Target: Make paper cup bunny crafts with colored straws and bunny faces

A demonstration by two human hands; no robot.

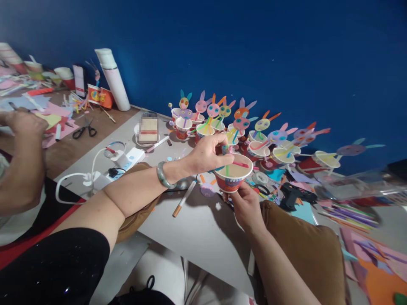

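Hands meet at a red-and-white paper cup (231,184): the right hand (247,207) holds it from below, above the grey bench (193,228). The left hand (206,156), with a bangle (165,175) at the wrist, reaches to the cup's left rim, thumb and fingers curled narrow about a small multicoloured piece (227,149); I cannot tell whether they grip it. A pink strip (241,164) shows inside the cup. Behind the cup stand other cups (282,156) bearing rabbit-eared paper faces (213,110). Left of the cup lie a purple face (208,190) and a marker (185,199); right of it, a black glue gun (292,195). Well left of the cup is another person's hand (27,126).
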